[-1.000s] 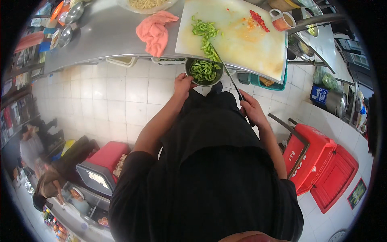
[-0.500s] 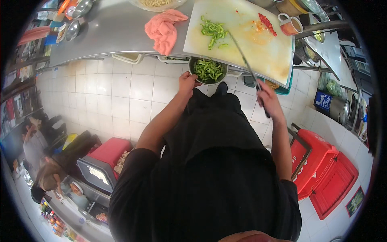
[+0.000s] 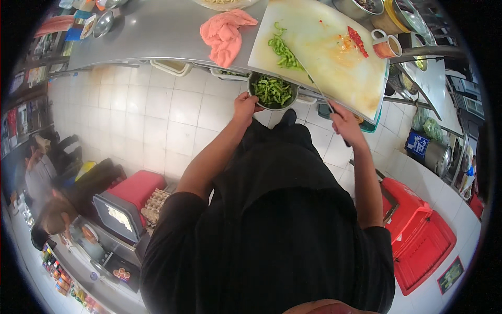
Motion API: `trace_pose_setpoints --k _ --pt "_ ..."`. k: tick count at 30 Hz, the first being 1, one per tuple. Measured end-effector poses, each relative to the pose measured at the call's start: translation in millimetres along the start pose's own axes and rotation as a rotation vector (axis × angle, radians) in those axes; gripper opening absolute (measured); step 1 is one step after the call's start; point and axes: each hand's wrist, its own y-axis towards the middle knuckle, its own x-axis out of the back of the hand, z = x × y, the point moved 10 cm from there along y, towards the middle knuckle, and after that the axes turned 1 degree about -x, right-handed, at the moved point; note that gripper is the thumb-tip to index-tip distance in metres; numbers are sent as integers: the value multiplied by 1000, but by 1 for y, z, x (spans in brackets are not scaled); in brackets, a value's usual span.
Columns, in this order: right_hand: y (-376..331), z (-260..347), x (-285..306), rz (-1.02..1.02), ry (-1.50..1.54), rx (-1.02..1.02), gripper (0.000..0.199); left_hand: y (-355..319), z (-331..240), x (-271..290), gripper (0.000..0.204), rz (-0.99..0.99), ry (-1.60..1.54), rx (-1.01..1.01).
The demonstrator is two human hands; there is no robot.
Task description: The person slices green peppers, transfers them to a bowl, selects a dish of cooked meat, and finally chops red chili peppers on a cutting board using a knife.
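Observation:
My left hand grips the rim of a small metal bowl full of chopped green peppers, held just below the counter's edge. My right hand holds a long knife whose blade lies across the pale cutting board. The blade's tip rests by a small pile of green pepper pieces on the board's near left part. A few red chilli pieces lie at the board's far side.
A pink cloth lies on the steel counter left of the board. An orange cup and metal pots stand at the right. Red crates sit on the tiled floor to my right, an egg tray and a red box to my left.
The knife has swung from beside the bowl up onto the board, toward the pepper pile. The bowl stays under the counter's edge in my left hand.

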Motion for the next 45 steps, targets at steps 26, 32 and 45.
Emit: trace_pose_setpoints --k 26,32,45 --pt "107 87 43 72 -103 68 52 -10 -27 32 7 -62 4 -23" --pt "94 69 35 177 -271 132 50 -15 -22 40 3 -98 -26 -35" --pt "0 26 -28 249 -152 109 49 -15 -18 44 9 -60 -10 -18"
